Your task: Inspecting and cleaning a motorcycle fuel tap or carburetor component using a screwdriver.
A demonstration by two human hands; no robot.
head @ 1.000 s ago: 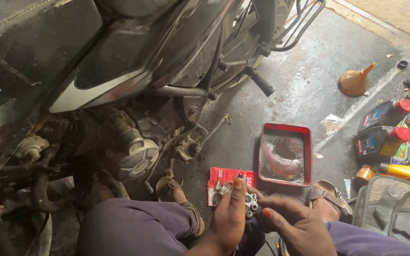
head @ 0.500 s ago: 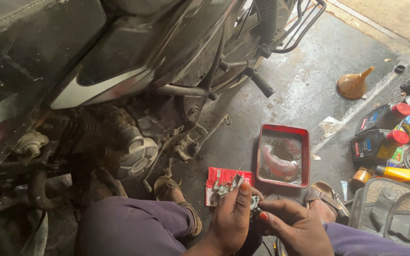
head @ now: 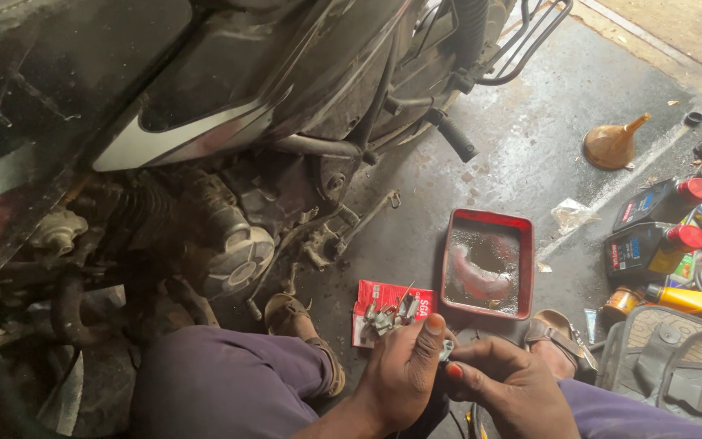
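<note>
Grip: your left hand (head: 404,370) and right hand (head: 505,382) meet at the fingertips and pinch one small metal part (head: 446,351) between them. The left thumb lies over the top of it; the right thumb and forefinger close on it from the other side. Only a sliver of grey metal shows, so you cannot tell its exact shape or how much of it sits inside the fingers.

Position: the part is held above the concrete floor (head: 530,154), between your knees. It sits just beside the near left corner of the red tray (head: 522,236) and close to the red carton (head: 387,294), on which a heap of small metal fittings (head: 387,313) lies loose.

Risks, as judged from this view:
- The hold is by fingertips only, on a small and probably oily piece. A slip would drop it onto dark, stained floor, where a grey part is hard to find, or let it roll under the motorcycle (head: 245,122).
- The tray holds liquid and stands right at the hands. A knock from your right wrist could spill it, or the part could fall in.
- The fittings on the carton lie loose and within reach of your left knuckles. A brush would scatter them.
- The oil bottles (head: 652,228) stand well apart to the right and pose no hazard here.
</note>
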